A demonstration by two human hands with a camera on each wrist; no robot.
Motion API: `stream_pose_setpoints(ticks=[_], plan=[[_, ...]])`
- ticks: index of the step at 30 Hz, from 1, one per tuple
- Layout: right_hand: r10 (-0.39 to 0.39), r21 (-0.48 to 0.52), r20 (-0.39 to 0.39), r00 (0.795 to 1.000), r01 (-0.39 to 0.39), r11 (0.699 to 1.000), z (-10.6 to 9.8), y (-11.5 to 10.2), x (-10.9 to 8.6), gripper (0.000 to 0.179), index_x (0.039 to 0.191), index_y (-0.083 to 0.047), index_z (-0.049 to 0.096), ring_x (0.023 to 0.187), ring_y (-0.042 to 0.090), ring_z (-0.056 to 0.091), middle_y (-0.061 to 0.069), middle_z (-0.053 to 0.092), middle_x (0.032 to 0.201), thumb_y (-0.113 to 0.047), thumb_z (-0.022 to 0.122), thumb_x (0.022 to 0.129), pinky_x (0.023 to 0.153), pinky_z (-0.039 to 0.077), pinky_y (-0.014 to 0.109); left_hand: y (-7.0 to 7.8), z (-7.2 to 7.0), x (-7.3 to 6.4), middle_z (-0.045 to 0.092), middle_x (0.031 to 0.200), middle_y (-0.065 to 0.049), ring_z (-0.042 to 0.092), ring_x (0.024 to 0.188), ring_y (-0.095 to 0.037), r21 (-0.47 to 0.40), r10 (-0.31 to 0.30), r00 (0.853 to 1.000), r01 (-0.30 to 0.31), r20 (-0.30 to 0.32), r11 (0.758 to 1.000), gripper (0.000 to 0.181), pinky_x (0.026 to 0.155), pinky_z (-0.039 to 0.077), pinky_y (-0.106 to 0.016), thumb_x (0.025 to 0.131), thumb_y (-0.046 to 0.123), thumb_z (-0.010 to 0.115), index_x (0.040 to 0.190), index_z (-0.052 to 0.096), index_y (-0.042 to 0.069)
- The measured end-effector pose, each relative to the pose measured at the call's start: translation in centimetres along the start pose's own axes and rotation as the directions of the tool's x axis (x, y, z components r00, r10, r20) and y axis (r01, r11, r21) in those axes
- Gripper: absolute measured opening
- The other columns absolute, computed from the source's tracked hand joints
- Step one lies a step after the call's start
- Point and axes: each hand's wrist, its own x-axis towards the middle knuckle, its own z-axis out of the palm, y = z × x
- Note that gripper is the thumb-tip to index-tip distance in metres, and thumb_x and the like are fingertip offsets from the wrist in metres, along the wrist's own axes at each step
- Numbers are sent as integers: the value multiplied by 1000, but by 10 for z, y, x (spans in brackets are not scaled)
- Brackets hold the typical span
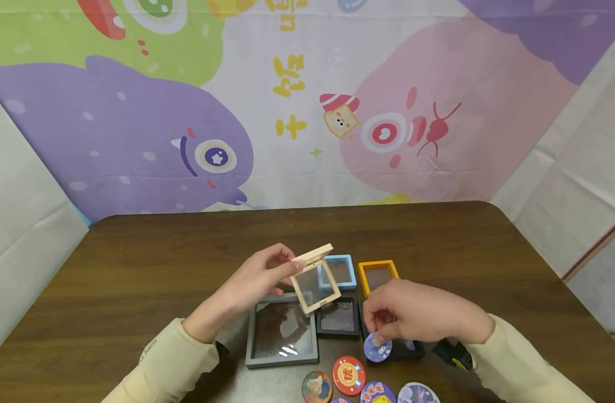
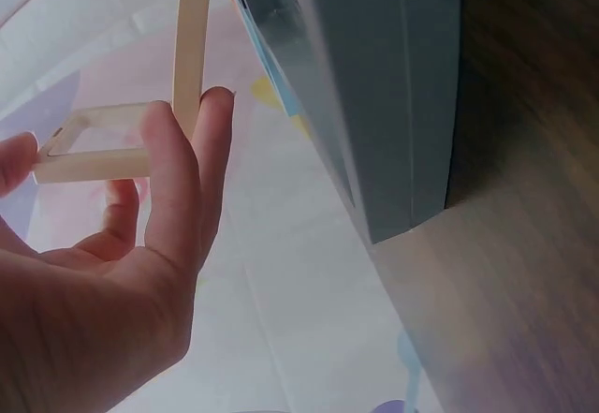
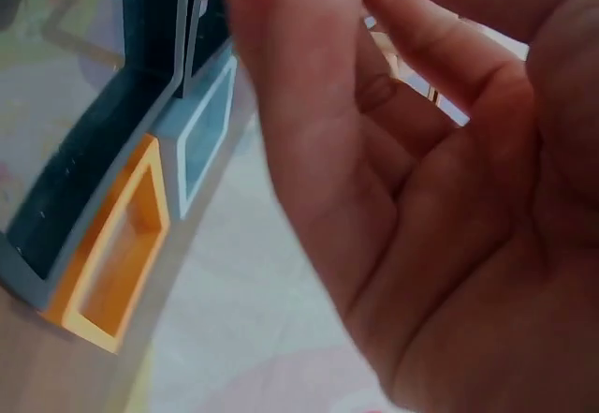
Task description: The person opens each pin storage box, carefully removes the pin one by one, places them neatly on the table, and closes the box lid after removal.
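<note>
My left hand holds a cream hinged display frame by its upper side, the thumb on the near face. Its two square halves are spread apart, with clear film in the lower one. In the left wrist view the halves stand at nearly a right angle. My right hand pinches a small round purple badge with a cartoon face between thumb and fingers. The badge is below and right of the cream frame, overlapping a black frame partly hidden by that hand.
A large grey frame lies on the brown table, with a small black frame beside it. Behind are a light blue frame and an orange one. Several round badges, including a red one, lie at the near edge.
</note>
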Motion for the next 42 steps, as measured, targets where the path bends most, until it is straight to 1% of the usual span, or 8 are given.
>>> stream_pose_setpoints(ticks=[13,25,28,30,32,36,39,42], plan=[[192,-222,68,979,-173,960,20,-21,0,32,64,-28,61,56,2,48,-18,52,62,-15,86,78,54,43,25,-2,1,1,65,114,-13,66,97,-28,13,-4,999,4,36,1000,32,76,56,-40,96,41,63,107,59,12],[226,-282,67,972,-198,939,26,-24,2,31,65,-28,61,58,5,47,-17,50,63,-19,90,71,55,42,27,1,2,-1,64,112,-10,64,97,-28,16,5,999,-6,51,1000,32,77,56,-40,96,42,63,108,59,12],[181,-270,0,984,-174,947,19,-22,1,34,68,-27,57,60,4,46,-17,49,64,-21,90,71,57,41,27,1,2,-1,64,111,-10,64,97,-28,20,15,998,-16,57,1000,32,78,56,-40,96,42,63,108,59,12],[98,-270,-106,990,-123,955,15,-19,1,38,70,-27,52,60,3,45,-16,47,68,-22,90,72,57,39,26,1,2,-2,64,111,-9,64,97,-28,24,23,998,-25,63,999,32,78,55,-40,97,41,62,109,59,12],[5,-269,-245,969,-73,960,12,-15,3,40,76,-25,51,63,2,46,-15,47,74,-21,90,73,57,41,25,1,2,-2,64,112,-11,63,98,-27,15,32,996,-33,78,999,30,79,55,-41,97,39,62,109,59,12],[-97,-238,-439,893,-12,971,11,-8,10,51,107,-18,57,73,3,52,-8,51,107,-22,92,70,61,48,22,1,2,-2,65,112,-10,62,100,-24,-28,50,992,-47,118,999,27,81,53,-44,96,35,64,109,60,11],[-133,-215,-465,875,34,976,14,-5,14,83,137,-17,50,81,7,53,1,42,135,-22,93,67,64,50,21,1,1,-2,65,113,-9,63,101,-23,-79,60,987,-49,151,996,27,84,53,-44,95,33,66,111,60,11],[-180,-242,-447,876,75,967,18,-3,16,98,149,-19,40,84,10,56,7,35,144,-21,93,67,64,51,21,2,1,-3,64,113,-9,64,102,-23,-150,69,980,-41,189,988,27,89,52,-44,94,29,68,111,60,9]])
